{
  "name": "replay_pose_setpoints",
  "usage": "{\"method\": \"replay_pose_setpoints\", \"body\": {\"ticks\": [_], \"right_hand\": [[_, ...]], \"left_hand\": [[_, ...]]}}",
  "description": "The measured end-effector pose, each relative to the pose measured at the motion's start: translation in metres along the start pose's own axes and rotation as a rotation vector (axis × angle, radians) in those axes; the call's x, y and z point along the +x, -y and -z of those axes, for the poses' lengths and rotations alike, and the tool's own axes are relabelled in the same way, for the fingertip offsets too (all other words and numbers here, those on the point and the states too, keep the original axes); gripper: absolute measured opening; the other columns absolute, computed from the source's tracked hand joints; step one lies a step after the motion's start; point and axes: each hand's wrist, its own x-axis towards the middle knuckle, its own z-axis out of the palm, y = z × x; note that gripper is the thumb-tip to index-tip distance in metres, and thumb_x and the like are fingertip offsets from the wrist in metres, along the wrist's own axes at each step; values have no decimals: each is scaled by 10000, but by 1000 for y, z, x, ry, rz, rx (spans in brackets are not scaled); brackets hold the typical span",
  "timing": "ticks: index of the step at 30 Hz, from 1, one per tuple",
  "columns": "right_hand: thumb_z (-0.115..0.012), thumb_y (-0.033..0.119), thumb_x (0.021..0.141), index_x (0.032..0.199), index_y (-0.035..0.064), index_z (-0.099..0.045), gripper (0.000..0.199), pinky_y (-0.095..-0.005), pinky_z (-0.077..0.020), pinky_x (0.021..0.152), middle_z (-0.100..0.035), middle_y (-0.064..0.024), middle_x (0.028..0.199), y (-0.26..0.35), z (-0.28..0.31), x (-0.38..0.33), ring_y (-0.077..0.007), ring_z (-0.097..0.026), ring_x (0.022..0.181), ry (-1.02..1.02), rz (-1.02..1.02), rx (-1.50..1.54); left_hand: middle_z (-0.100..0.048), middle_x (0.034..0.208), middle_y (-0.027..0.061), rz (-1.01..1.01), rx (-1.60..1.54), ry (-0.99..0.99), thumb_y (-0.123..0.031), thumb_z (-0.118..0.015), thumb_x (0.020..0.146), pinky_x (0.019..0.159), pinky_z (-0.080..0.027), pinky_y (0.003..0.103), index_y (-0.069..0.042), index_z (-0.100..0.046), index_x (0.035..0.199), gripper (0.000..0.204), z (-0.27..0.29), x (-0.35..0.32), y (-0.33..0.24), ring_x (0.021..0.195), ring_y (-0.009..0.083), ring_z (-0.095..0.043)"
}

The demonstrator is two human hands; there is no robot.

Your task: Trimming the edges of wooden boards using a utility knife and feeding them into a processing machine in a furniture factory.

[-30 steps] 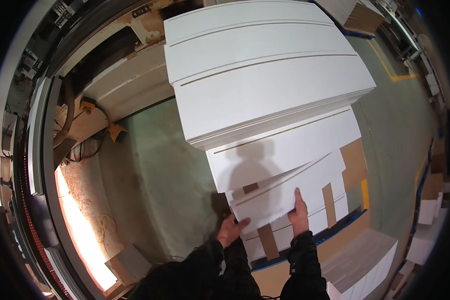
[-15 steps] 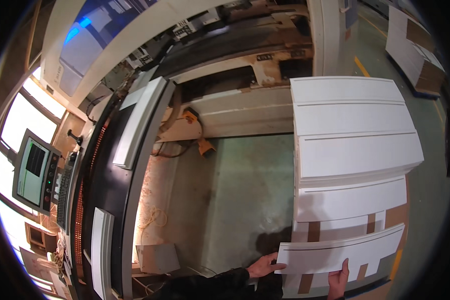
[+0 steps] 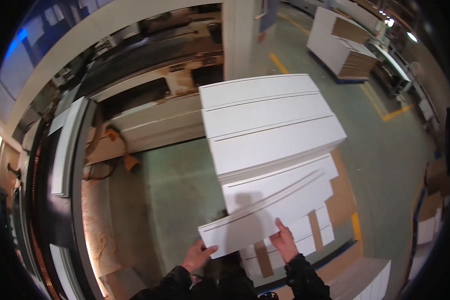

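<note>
Both hands hold a long white grooved panel [image 3: 255, 217], tilted with its right end farther off. My left hand [image 3: 198, 256] grips its near left corner, thumb on top. Along the near edge my right hand [image 3: 284, 241] has its thumb over the face and its fingers beneath. The panel hangs over a lower layer of white panels [image 3: 310, 235] with brown cardboard strips between them. Beyond it rises a taller stack of white grooved panels [image 3: 270, 125]. Whether one panel or several thin ones are in my hands, I cannot tell.
To the left runs a machine's black bed [image 3: 45, 200] with white panels [image 3: 67, 150] lying on it. An orange-ended cable device [image 3: 131, 163] hangs by the machine base. A pallet of white and brown boards [image 3: 340, 47] stands far right. Nearby at lower right lie more boards [image 3: 370, 280].
My view has turned right, so the machine and stack sit farther left. The held panel has swung from nearly level to slanting, and both hands have moved with it.
</note>
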Motion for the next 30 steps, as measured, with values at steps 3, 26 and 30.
{"method": "replay_pose_setpoints", "body": {"ticks": [3, 26, 30], "right_hand": [[-785, 240, 1078, 1297, -27, -696, 356, -494, -627, 1022, -778, -173, 1302, 8, 4, 18, -305, -781, 1129, -23, 52, -4], [-654, 423, 1122, 1521, -5, -534, 597, -365, -538, 974, -634, -118, 1418, 301, 134, 199, -217, -621, 1239, -690, 785, -344], [-542, 459, 1163, 1449, -15, -618, 559, -359, -532, 927, -716, -103, 1288, 379, 179, 219, -207, -662, 1097, -528, 835, -336]], "left_hand": [[-785, 1097, 31, -35, 12, 24, -336, -853, 1024, 885, -560, 330, -14, -737, 1305, 442, -5, 42, 29, 956, 115, -678], [-695, 1440, 127, 115, -97, -64, -449, -725, 1092, 1058, -555, 436, -4, -521, 1577, 689, -103, 202, -56, 1284, 252, -659], [-671, 1476, 95, 98, -172, 6, -447, -712, 1103, 1044, -573, 440, -42, -504, 1598, 672, -126, 218, -56, 1304, 235, -648]]}}
